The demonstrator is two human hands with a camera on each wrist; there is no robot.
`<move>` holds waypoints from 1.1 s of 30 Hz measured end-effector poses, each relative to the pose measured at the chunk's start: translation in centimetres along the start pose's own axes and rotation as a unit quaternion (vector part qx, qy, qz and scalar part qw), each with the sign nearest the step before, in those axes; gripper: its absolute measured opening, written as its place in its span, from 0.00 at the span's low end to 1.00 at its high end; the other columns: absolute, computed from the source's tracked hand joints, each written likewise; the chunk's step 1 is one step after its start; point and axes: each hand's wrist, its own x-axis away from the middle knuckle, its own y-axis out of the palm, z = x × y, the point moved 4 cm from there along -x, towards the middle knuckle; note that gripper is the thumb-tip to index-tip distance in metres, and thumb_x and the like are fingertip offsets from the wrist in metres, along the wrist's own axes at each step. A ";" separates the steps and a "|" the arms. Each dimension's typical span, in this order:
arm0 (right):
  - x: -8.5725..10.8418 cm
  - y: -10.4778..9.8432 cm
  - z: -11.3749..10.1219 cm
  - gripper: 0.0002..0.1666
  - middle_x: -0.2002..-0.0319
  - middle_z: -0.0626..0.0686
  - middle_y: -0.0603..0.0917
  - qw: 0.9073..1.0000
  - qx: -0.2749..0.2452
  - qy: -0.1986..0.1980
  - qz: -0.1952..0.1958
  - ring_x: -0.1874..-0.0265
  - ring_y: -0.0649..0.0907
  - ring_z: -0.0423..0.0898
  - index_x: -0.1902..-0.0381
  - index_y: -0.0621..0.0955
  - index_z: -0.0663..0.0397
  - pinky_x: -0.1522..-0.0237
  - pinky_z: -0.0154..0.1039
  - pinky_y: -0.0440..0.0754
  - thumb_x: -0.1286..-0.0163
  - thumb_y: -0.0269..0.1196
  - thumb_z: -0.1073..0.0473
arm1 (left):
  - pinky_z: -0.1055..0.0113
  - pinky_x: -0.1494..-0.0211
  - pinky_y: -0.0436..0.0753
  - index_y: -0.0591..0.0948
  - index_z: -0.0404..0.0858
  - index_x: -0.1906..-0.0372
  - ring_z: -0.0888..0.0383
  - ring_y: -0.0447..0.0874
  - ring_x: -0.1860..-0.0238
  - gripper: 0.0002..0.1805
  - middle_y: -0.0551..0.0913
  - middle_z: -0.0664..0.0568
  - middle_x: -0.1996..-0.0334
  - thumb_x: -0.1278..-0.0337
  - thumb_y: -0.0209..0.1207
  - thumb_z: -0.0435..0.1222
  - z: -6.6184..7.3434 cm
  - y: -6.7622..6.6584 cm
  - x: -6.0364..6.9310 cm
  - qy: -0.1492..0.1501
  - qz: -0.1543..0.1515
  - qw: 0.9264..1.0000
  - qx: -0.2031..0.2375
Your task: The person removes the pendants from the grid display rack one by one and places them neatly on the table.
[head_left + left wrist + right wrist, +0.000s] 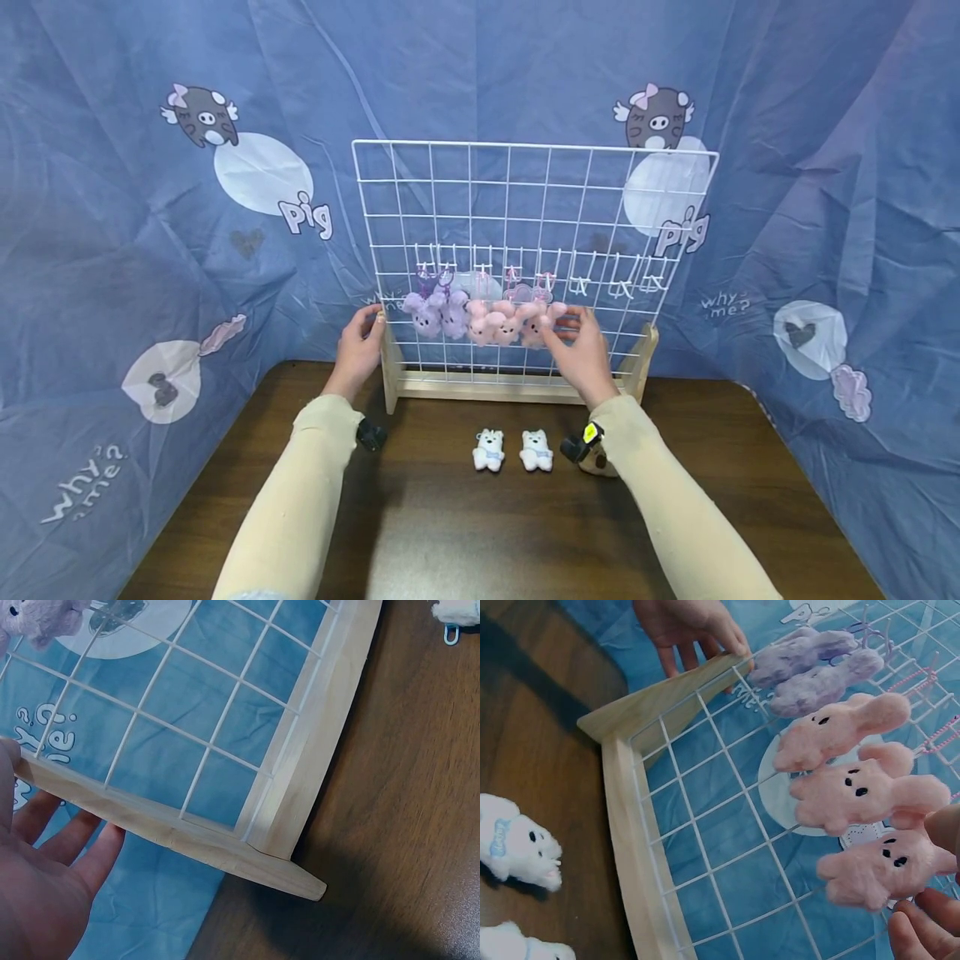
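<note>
A white wire grid (pixel 525 183) on a wooden stand (pixel 187 847) carries two purple plush toys (pixel 426 317) and three pink ones (pixel 480 323) on hooks. At the stand's left upright, my left hand (pixel 358 346) holds the wood, thumb on the near side and fingers behind it in the left wrist view (pixel 52 877). My right hand (pixel 581 350) pinches the rightmost pink plush (pixel 877 870) between thumb and fingers; in the right wrist view only part of the hand (pixel 930 915) shows.
Several bare white hooks (pixel 621 287) hang to the right of the pink toys. Two white bear plushes (pixel 489 451) lie on the brown table (pixel 480 533) before the stand. A brownish plush (pixel 597 463) is partly hidden by my right wrist. Blue printed cloth (pixel 420 75) surrounds the table.
</note>
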 end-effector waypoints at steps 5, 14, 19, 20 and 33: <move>-0.2 -0.3 -0.3 0.30 0.41 0.59 0.83 1.000 -0.025 0.005 0.013 0.41 0.84 0.57 0.36 0.74 0.57 0.43 0.53 0.85 0.28 0.70 0.51 | 0.42 0.32 0.78 0.73 0.42 0.27 0.39 0.75 0.29 0.23 0.77 0.33 0.30 0.16 0.49 0.45 0.1 0.0 0.0 0.003 0.003 1.000 -0.001; -0.8 -0.2 -0.9 0.31 0.39 0.58 0.84 0.998 -0.055 -0.007 0.002 0.43 0.84 0.57 0.33 0.74 0.62 0.43 0.49 0.85 0.29 0.70 0.56 | 0.42 0.30 0.76 0.73 0.41 0.27 0.38 0.75 0.29 0.23 0.76 0.32 0.30 0.16 0.49 0.44 0.4 0.1 0.1 0.007 0.002 1.000 -0.003; -1.0 0.0 -1.1 0.29 0.39 0.60 0.84 0.999 -0.048 -0.020 -0.004 0.46 0.85 0.57 0.33 0.77 0.61 0.46 0.49 0.85 0.28 0.69 0.58 | 0.42 0.30 0.76 0.73 0.42 0.26 0.38 0.74 0.28 0.23 0.76 0.33 0.30 0.16 0.49 0.45 0.4 0.0 0.1 0.003 0.002 1.000 -0.005; -1.0 0.0 -1.1 0.29 0.39 0.60 0.84 0.999 -0.045 -0.022 -0.006 0.46 0.84 0.57 0.33 0.77 0.61 0.46 0.49 0.85 0.28 0.69 0.58 | 0.42 0.30 0.76 0.73 0.42 0.26 0.38 0.74 0.28 0.23 0.76 0.32 0.30 0.16 0.49 0.45 0.4 0.0 0.1 0.003 0.002 1.000 -0.005; -1.7 0.3 -2.0 0.27 0.43 0.66 0.84 0.998 -0.039 -0.039 -0.038 0.52 0.83 0.53 0.31 0.78 0.62 0.55 0.34 0.80 0.24 0.65 0.60 | 0.42 0.32 0.78 0.73 0.41 0.26 0.38 0.74 0.28 0.23 0.76 0.32 0.30 0.16 0.49 0.44 0.5 0.0 0.3 0.003 0.005 1.000 -0.006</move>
